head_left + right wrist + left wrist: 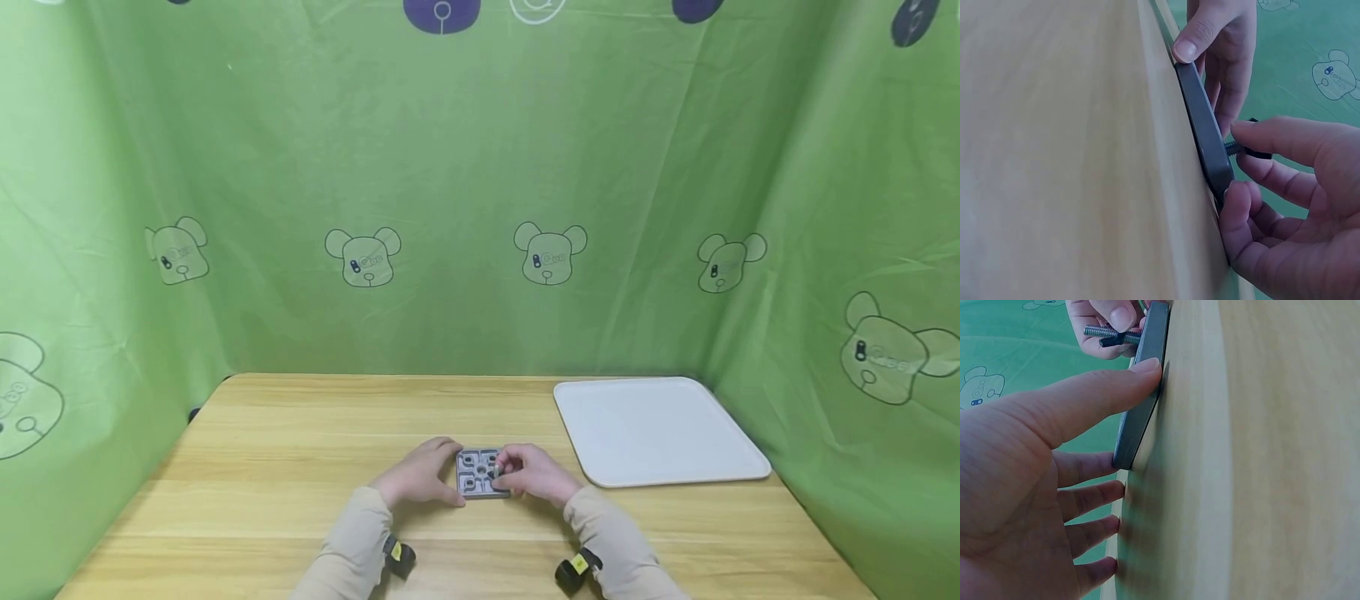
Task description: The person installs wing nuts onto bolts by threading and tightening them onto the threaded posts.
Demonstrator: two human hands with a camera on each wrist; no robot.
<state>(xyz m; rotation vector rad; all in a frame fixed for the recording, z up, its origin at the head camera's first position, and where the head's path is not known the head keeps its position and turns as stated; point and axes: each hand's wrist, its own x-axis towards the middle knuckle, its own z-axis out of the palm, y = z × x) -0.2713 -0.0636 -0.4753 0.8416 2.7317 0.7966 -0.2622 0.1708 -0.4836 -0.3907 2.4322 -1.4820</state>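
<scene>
As we look down, the left hand [420, 477] spreads its straight fingers, thumb and forefinger touching a square grey plate [471, 472], while the right hand [531, 471] pinches a threaded bolt [1096, 331] at the plate's upper face. Their work rests mid-table, on pale wooden boards [300, 433]. Farther right we see a white tray [652, 433]; behind, a green curtain [450, 125] printed with cartoon animal heads [367, 260].

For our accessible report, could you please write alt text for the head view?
A person's right hand pinches a small part at a gray square plate on a wooden table, while the left hand holds the plate's left side. A white tray lies to the right.
</scene>
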